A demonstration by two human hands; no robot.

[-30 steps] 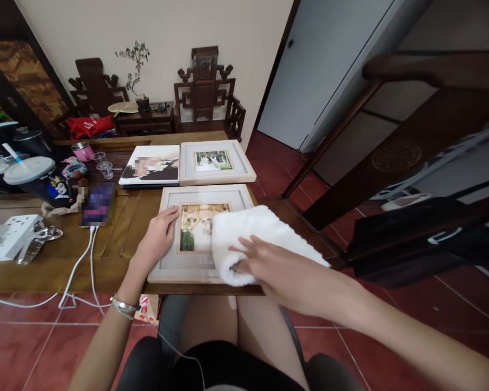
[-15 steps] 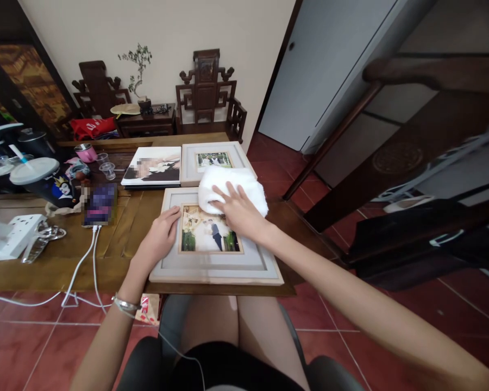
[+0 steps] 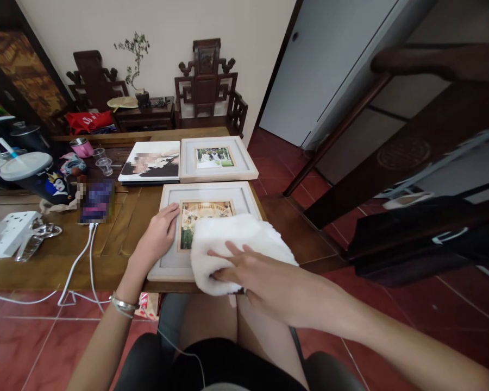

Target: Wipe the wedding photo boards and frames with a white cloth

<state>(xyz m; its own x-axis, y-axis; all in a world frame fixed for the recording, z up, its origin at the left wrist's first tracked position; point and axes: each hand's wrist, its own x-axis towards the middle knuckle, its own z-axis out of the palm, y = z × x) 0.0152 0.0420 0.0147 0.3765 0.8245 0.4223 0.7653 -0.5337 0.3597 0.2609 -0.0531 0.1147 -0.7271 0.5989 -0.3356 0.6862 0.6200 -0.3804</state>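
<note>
A light wooden picture frame [image 3: 169,270] with a printed photo lies flat at the table's front edge. My left hand [image 3: 158,234] rests on its left side, fingers stretched out flat over the border. In my right hand [image 3: 261,271] is a thick, fluffy white cloth [image 3: 236,231], pressed against the frame's lower right. The fingers spread over the cloth, with some tucked into its fold. The cloth covers much of the photo and hangs past the near edge. Behind it lie a second framed photo [image 3: 215,172] and a white-edged photo panel [image 3: 150,176].
On the wooden table [image 3: 126,239], leftward, are a phone [image 3: 96,202] with white cables, a power strip [image 3: 14,233], a clear hair claw [image 3: 36,236], a lidded dark cup [image 3: 51,179] and a pink mug [image 3: 81,147]. A wooden railing [image 3: 342,136] stands to the right.
My right hand has drawn the white cloth from the frame's upper right down toward me, uncovering the photo's top and the second frame. My left hand keeps its place on the frame.
</note>
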